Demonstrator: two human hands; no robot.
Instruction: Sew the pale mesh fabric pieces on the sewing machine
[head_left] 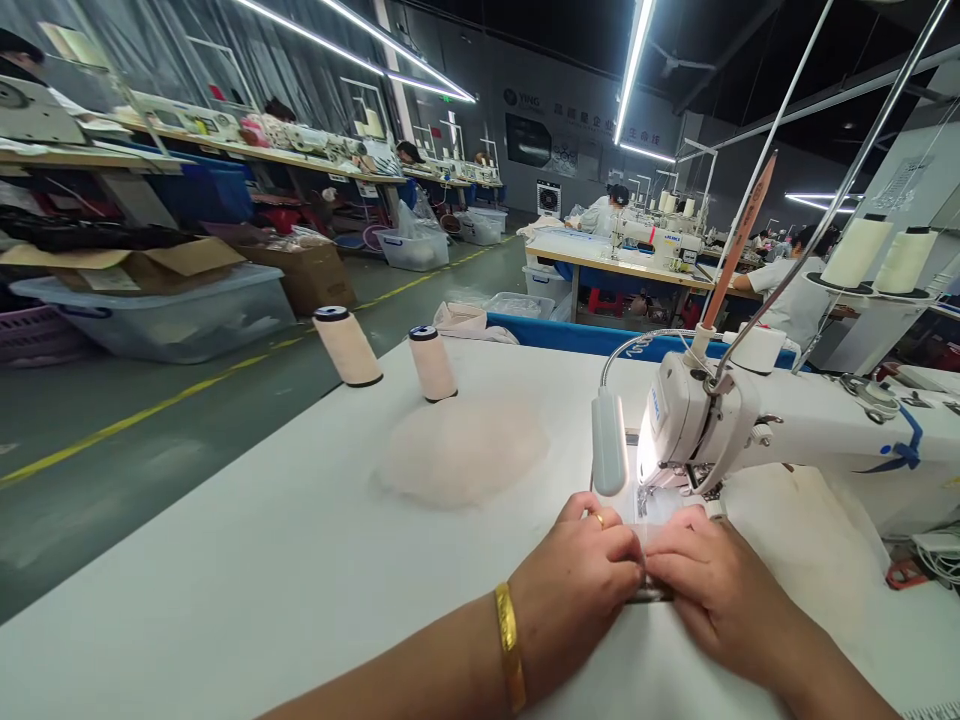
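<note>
My left hand (576, 570) and my right hand (712, 575) are side by side just in front of the white sewing machine's head (671, 420). Both are closed, with fingertips pinching a small piece of thin, pale, sheer fabric (639, 535) between them. The fabric lies over the needle plate, right by the presser foot. Its far end under the foot is hard to make out. A small grey lamp (608, 445) on a bendy neck lights this spot. On the white table (300, 560), left of my hands, rests a flat piece of sheer beige fabric (465, 455).
Two pale thread cones (347, 347) stand at the table's far left edge. More pale fabric (810, 540) lies beside the machine bed on the right. A pencil (742, 240) stands upright on the machine head. Other people work at sewing tables (622, 255) beyond.
</note>
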